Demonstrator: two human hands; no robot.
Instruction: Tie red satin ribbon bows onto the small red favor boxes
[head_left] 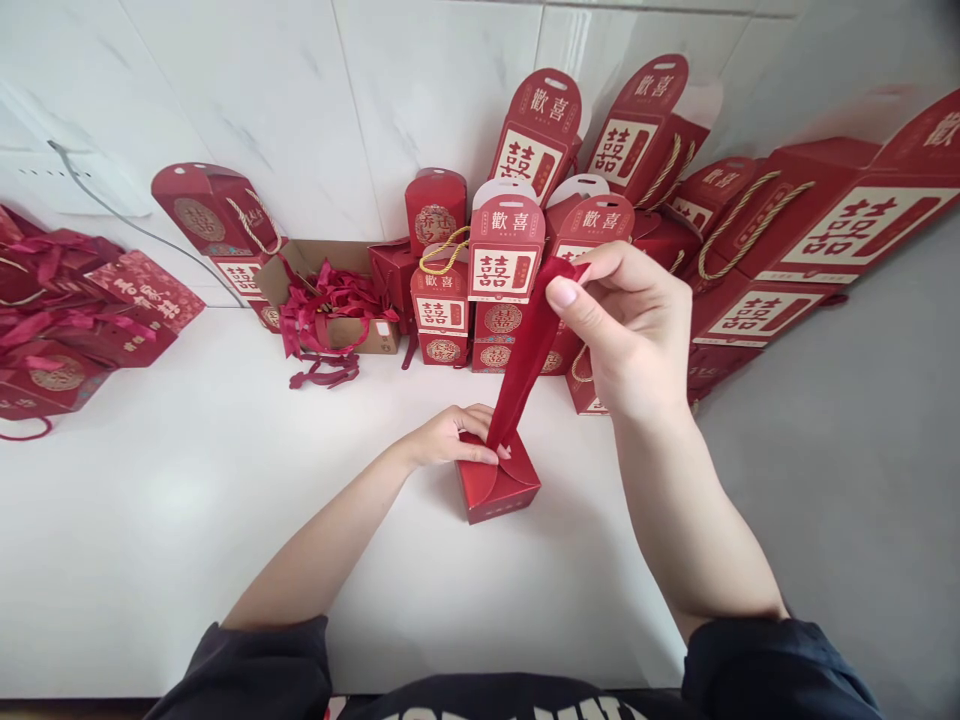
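A small red gift box [499, 490] sits on the white table [165, 520] in front of me. My left hand [450, 438] rests on its top, fingers pressed down on the folded flaps where a red ribbon [529, 355] comes out. My right hand [626, 325] is raised above and to the right of the box, pinching the ribbon's upper end between thumb and fingers and holding it taut.
Several red and white wedding gift boxes [506, 255] with rope handles stand along the tiled wall behind. An open cardboard box of red ribbons [334, 300] sits at the back. More red boxes and ribbons [67, 310] pile at the left edge. A grey cable [112, 215] runs down the wall.
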